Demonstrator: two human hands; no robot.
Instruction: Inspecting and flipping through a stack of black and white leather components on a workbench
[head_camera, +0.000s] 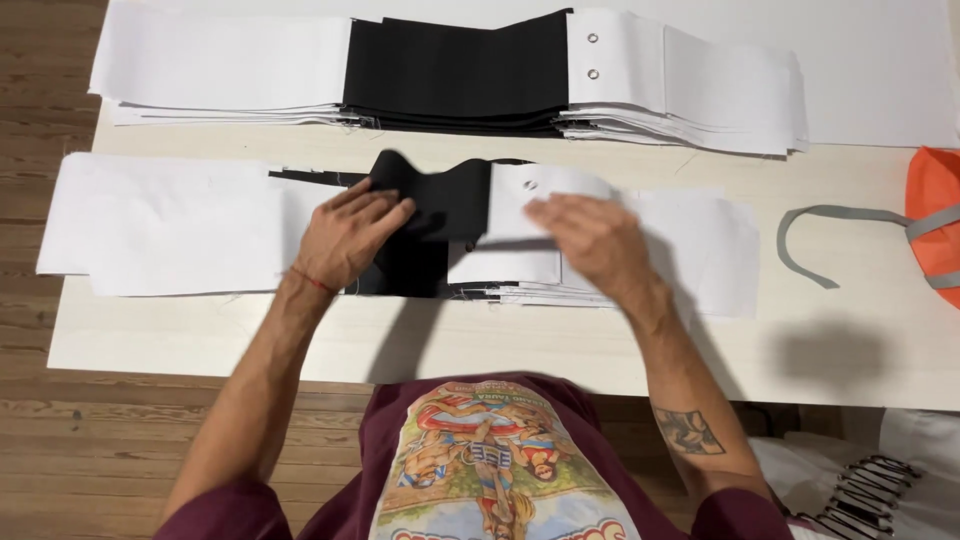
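Note:
A near stack of fabric pieces (170, 225) lies on the pale table (560, 345), white at both ends and black in the middle. My left hand (350, 235) grips the top black fabric piece (440, 200) and lifts its edge up off the stack. My right hand (595, 240) holds the white end of the same top piece (535, 205), which has a metal eyelet and curls upward.
A second, taller stack of white and black fabric pieces (450, 75) with two eyelets lies at the far side. An orange item with grey straps (935, 215) rests at the right edge. Wooden floor shows at the left. More white cloth lies at the lower right.

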